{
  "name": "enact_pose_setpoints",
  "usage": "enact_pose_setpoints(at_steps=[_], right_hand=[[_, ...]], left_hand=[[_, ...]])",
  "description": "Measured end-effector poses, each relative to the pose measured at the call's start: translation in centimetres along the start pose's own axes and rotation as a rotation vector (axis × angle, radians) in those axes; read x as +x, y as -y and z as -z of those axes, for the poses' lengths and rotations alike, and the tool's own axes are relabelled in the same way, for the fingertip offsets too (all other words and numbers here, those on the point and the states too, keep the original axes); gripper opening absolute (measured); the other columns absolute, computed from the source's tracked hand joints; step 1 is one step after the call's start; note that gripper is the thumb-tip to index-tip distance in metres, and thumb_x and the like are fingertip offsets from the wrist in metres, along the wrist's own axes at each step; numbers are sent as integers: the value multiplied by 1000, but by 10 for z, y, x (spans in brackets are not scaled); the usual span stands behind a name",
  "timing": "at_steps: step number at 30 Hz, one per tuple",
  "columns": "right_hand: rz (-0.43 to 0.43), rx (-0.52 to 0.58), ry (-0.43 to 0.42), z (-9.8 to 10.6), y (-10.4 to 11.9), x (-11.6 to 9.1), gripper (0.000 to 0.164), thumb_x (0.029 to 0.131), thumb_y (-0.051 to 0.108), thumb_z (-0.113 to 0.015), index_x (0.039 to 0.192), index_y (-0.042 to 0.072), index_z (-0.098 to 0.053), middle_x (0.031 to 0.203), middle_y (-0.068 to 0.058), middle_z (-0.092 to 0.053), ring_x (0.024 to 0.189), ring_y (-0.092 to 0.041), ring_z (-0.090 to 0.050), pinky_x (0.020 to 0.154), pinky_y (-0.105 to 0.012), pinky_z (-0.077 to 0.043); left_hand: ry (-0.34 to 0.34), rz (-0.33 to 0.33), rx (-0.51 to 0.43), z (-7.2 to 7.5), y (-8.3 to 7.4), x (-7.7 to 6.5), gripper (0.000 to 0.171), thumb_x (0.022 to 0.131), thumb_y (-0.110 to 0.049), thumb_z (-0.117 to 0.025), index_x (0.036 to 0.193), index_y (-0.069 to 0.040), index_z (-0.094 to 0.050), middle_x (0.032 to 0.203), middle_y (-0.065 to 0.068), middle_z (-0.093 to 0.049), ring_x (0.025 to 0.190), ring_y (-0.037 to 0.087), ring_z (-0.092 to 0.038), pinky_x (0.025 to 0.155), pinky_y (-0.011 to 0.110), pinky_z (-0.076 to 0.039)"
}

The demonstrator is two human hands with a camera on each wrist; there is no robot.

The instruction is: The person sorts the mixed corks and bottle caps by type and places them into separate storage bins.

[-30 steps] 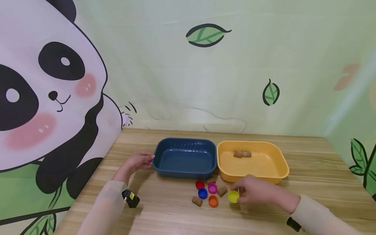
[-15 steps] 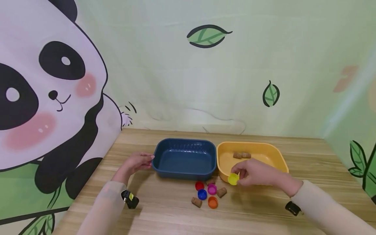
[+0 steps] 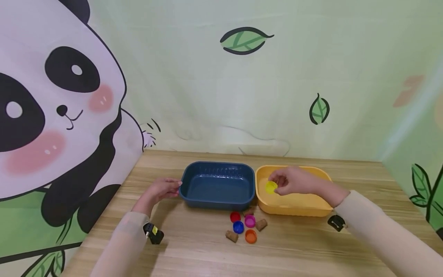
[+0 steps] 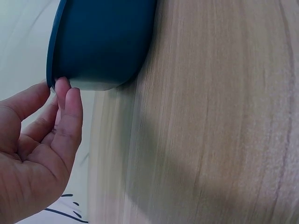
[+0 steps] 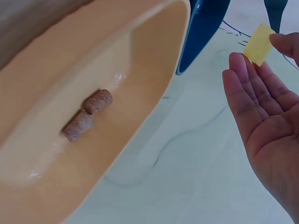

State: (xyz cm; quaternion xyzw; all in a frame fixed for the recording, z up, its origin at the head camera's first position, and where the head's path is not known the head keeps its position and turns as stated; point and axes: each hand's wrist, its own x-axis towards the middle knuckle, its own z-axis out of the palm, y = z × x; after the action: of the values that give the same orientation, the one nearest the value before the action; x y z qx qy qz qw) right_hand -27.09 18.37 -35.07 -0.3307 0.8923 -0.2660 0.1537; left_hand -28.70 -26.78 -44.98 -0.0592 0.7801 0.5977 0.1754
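Observation:
My right hand (image 3: 299,181) pinches a yellow bottle cap (image 3: 271,187) between thumb and fingers, over the left part of the yellow basin (image 3: 294,210). The right wrist view shows this cap (image 5: 259,44) side-on, held above the basin's rim level. Two corks (image 5: 88,114) lie end to end on that basin's floor; in the head view the hand hides them. At the left, my left hand (image 3: 164,189) grips the rim of the dark blue basin (image 3: 217,205), thumb on one side and fingertips on the other in the left wrist view (image 4: 39,140).
On the wooden table before the basins lie a red cap (image 3: 235,217), a blue cap (image 3: 238,227), a pink cap (image 3: 250,221) and an orange cap (image 3: 250,236). Several corks (image 3: 261,224) lie among them. A panda-print backdrop (image 3: 242,96) stands behind the table.
My right hand has lifted the yellow cap from the table and carried it forward, past the yellow basin's near rim to above its inside. The left hand has stayed at the blue rim.

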Motion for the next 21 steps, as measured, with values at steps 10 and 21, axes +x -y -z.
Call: enact_pose_setpoints(at_steps=[10, 21], right_hand=[[-39, 4, -6, 13, 6, 25, 34, 90, 13, -69, 121, -1, -66, 100, -10, -72, 76, -14, -62, 63, -23, -54], [34, -70, -38, 23, 12, 50, 32, 89, 13, -71, 116, -3, -69, 106, -14, -75, 91, -18, -69, 85, -34, -61]], left_hand=[[-17, -11, -4, -2, -1, -2, 44, 105, -10, -55, 135, 21, -49, 76, -6, -66, 71, 3, -63, 68, 16, -59], [-15, -15, -2, -3, 0, -1, 43, 105, -9, -54, 135, 21, -49, 75, -6, -66, 69, 2, -64, 67, 15, -59]])
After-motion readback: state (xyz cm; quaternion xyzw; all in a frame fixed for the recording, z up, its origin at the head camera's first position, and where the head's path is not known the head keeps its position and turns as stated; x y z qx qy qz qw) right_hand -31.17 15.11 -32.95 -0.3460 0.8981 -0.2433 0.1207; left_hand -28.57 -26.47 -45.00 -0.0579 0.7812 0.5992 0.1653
